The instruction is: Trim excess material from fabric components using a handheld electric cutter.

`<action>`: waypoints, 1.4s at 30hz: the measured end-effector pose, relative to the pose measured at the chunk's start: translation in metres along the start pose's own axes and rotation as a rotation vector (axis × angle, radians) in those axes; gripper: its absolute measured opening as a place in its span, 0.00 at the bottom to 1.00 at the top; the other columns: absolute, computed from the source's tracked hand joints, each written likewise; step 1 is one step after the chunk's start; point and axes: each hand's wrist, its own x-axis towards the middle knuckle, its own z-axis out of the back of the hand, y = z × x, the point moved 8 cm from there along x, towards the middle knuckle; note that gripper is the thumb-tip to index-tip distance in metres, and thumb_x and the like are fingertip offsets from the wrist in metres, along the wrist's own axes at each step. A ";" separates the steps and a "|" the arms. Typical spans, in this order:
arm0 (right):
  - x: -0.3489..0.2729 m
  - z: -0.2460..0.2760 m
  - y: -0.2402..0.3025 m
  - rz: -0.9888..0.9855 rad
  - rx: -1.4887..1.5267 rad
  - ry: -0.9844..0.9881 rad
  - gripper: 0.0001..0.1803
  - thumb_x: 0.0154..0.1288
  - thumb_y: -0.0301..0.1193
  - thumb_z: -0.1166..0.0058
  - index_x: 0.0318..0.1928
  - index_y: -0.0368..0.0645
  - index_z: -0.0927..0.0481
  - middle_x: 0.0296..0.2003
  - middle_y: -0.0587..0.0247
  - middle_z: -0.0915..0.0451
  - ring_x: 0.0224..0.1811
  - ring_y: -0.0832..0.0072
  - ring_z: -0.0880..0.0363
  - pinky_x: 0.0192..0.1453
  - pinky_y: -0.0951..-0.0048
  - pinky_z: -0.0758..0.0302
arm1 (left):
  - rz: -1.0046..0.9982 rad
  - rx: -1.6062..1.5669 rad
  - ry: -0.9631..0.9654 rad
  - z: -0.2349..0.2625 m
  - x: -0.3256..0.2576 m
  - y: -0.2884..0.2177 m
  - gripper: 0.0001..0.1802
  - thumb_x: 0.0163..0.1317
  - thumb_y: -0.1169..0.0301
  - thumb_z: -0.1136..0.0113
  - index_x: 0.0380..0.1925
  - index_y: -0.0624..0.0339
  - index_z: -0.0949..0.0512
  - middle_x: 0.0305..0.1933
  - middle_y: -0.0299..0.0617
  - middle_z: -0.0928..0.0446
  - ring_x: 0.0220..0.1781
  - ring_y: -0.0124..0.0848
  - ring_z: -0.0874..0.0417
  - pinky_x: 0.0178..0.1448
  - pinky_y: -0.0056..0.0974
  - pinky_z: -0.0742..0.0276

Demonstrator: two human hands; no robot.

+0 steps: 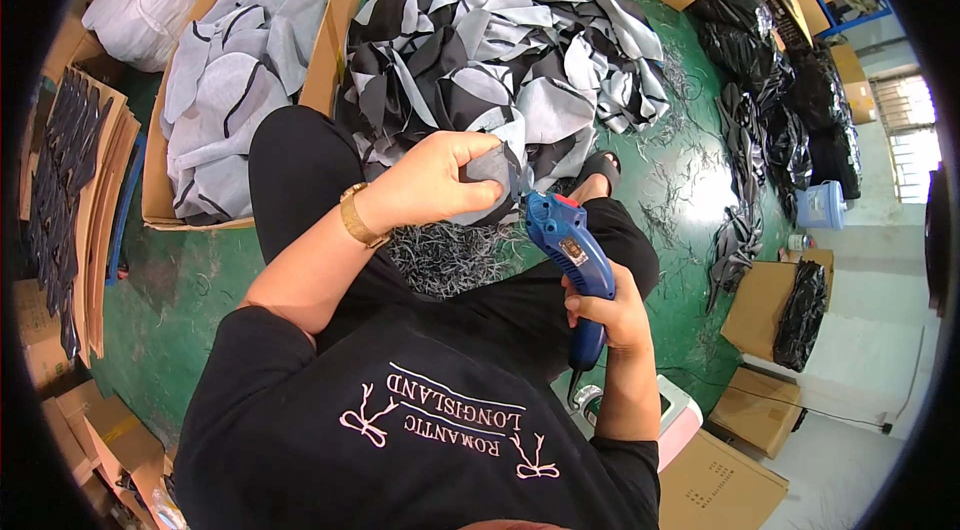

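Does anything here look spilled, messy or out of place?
Yes. Thin grey fabric trimmings lie heaped on the person's lap and scattered over the green floor. The fabric pile sits loose on that floor, not in the cardboard box beside it.

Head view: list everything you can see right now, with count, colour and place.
fabric piece: one, grey, in left hand
electric cutter: one, blue, in right hand, tip at the piece
fabric pile: one, black and grey, on the green floor ahead
open carton: one, brown, ahead left, holding grey pieces
thread trimmings: grey heap, on lap
black bags: several, along the right
wristwatch: one, gold, left wrist
left hand: grip shut on the piece
right hand: grip shut on the cutter
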 end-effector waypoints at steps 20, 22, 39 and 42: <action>0.013 -0.015 0.022 0.142 0.094 0.044 0.20 0.44 0.21 0.39 0.42 0.31 0.25 0.31 0.62 0.24 0.24 0.75 0.24 0.27 0.74 0.26 | 0.048 -0.074 0.082 0.000 -0.005 0.003 0.11 0.50 0.77 0.44 0.35 0.65 0.22 0.25 0.25 0.29 0.27 0.13 0.35 0.30 0.25 0.34; 0.004 -0.008 0.010 0.037 -0.026 0.042 0.22 0.44 0.22 0.38 0.43 0.31 0.25 0.33 0.61 0.23 0.25 0.76 0.24 0.28 0.75 0.26 | 0.038 -0.056 0.069 0.005 -0.003 0.007 0.15 0.50 0.77 0.44 0.40 0.64 0.21 0.26 0.22 0.29 0.26 0.11 0.36 0.29 0.22 0.35; 0.001 -0.015 -0.001 -0.072 0.013 0.123 0.22 0.44 0.22 0.37 0.44 0.31 0.24 0.32 0.60 0.23 0.24 0.75 0.24 0.28 0.74 0.25 | -0.144 0.063 0.195 -0.003 -0.010 -0.009 0.04 0.48 0.73 0.43 0.23 0.62 0.26 0.19 0.30 0.31 0.12 0.17 0.31 0.11 0.25 0.35; 0.010 -0.021 0.003 -0.024 0.075 0.134 0.21 0.44 0.22 0.37 0.42 0.32 0.25 0.31 0.61 0.23 0.24 0.75 0.24 0.28 0.74 0.25 | -0.071 0.113 0.247 -0.009 -0.011 0.001 0.06 0.47 0.75 0.44 0.25 0.67 0.27 0.23 0.33 0.30 0.26 0.17 0.33 0.29 0.29 0.33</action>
